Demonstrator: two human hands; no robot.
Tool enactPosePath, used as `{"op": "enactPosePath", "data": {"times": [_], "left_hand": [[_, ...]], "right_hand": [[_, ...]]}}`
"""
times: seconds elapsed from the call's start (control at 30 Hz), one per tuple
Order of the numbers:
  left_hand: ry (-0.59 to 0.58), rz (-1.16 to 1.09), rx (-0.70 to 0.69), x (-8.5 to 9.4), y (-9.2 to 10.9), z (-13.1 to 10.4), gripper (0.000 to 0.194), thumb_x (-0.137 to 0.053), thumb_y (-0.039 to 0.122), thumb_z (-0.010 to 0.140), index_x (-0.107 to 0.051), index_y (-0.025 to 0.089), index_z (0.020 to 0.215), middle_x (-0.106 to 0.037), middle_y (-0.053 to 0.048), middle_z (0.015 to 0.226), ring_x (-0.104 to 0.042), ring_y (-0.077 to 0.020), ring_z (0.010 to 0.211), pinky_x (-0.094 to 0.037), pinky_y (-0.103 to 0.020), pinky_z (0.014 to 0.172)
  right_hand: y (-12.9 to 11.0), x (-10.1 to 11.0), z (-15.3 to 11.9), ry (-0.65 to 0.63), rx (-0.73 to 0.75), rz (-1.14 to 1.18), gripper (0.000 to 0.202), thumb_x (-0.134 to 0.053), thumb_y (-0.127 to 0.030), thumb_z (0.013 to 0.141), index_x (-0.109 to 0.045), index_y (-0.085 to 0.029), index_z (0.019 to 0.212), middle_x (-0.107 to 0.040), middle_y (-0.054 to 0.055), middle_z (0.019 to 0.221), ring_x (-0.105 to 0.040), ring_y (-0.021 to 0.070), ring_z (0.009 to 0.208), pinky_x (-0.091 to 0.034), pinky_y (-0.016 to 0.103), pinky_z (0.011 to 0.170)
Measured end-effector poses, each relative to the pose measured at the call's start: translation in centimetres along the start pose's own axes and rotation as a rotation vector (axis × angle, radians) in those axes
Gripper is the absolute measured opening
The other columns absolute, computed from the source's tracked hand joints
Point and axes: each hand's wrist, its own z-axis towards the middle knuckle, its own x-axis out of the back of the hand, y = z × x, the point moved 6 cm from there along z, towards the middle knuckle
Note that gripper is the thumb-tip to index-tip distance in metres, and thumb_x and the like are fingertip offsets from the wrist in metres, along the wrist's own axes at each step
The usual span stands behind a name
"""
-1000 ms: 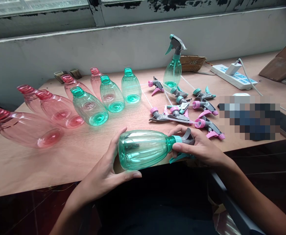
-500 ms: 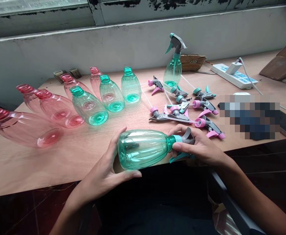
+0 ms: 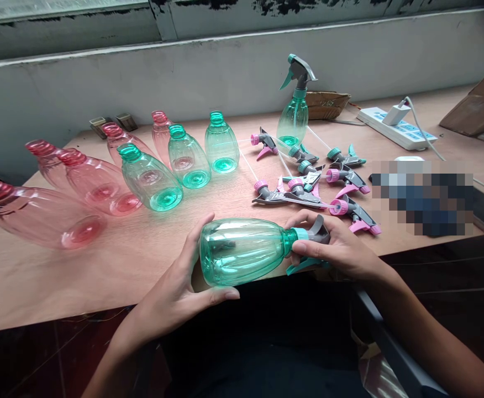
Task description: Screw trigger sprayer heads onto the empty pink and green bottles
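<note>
Right hand (image 3: 341, 243) gripping grey spray head (image 3: 318, 232) at neck of green bottle (image 3: 242, 251); left hand (image 3: 182, 287) cupped round its base, bottle sideways between hands. Beyond right hand: loose sprayers (image 3: 272, 196). Beyond left: pink bottles (image 3: 38, 213).

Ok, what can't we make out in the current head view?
All in the head view:
Grey-and-teal plastic spray head: partly hidden by the right hand.
Left hand: some fingers hidden behind the translucent green plastic bottle.
Whatever lies under the blocky pixelated patch on the right: masked, can't identify it.
Brown cardboard box, far right: cut off by the picture's right edge.
</note>
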Motion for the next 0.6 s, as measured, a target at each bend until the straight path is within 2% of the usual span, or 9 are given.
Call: {"op": "enactPosePath", "data": {"times": [0.17, 0.33, 0.6], "left_hand": [[0.003, 0.001, -0.007, -0.01, 0.05, 0.02, 0.101, -0.081, 0.041, 0.087, -0.014, 0.046, 0.162, -0.030, -0.005, 0.171, -0.035, -0.0378, 0.156, -0.036, -0.050, 0.127], [-0.013, -0.030, -0.013, -0.11, 0.10, 0.09, 0.099, -0.081, 0.040, 0.089, -0.013, 0.051, 0.161, -0.031, -0.001, 0.170, -0.037, -0.0331, 0.155, -0.039, -0.043, 0.126], [0.004, -0.015, -0.014, -0.12, 0.13, 0.18, 0.100, -0.081, 0.040, 0.088, -0.013, 0.047, 0.162, -0.033, -0.002, 0.168, -0.037, -0.0345, 0.155, -0.036, -0.046, 0.127]], "right_hand": [[0.12, -0.01, 0.04, -0.016, -0.005, 0.004, 0.031, -0.085, -0.036, 0.087, -0.069, -0.021, 0.107, -0.077, 0.002, 0.084, -0.079, 0.0207, 0.078, -0.067, 0.028, 0.071], [0.12, 0.03, -0.01, -0.025, 0.001, 0.020, 0.028, -0.085, -0.035, 0.088, -0.069, -0.021, 0.107, -0.078, 0.001, 0.083, -0.078, 0.0185, 0.077, -0.066, 0.025, 0.071], [0.10, 0.15, -0.01, -0.016, 0.008, -0.003, 0.029, -0.085, -0.034, 0.088, -0.068, -0.022, 0.108, -0.078, 0.000, 0.084, -0.079, 0.0177, 0.075, -0.064, 0.023, 0.070]]}}
